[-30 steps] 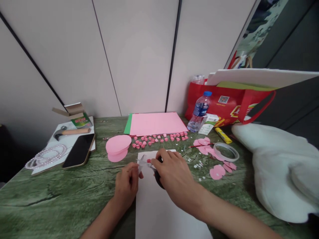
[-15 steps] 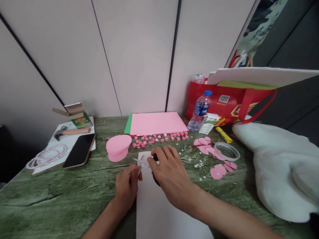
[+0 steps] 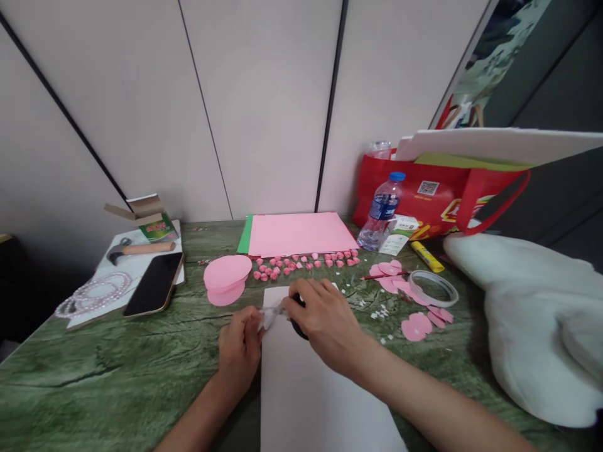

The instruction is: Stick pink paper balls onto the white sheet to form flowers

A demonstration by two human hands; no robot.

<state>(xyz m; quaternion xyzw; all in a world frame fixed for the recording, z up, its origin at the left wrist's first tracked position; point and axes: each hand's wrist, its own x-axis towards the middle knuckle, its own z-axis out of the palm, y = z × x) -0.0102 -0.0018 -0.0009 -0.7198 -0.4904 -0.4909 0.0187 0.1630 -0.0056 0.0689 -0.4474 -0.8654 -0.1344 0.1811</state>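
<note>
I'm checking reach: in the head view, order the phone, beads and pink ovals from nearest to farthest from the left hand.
From the left hand:
1. Pink ovals, ahead, slightly left
2. Phone, farther left
3. Beads, left past the phone

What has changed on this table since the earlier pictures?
The right hand has shifted slightly left with the scissors, whose blades, clearly spread at first, are now too blurred to judge. Neither hand visibly took up or let go of anything. The left hand, pink buds, bottle and phone stayed about where they were.
</note>
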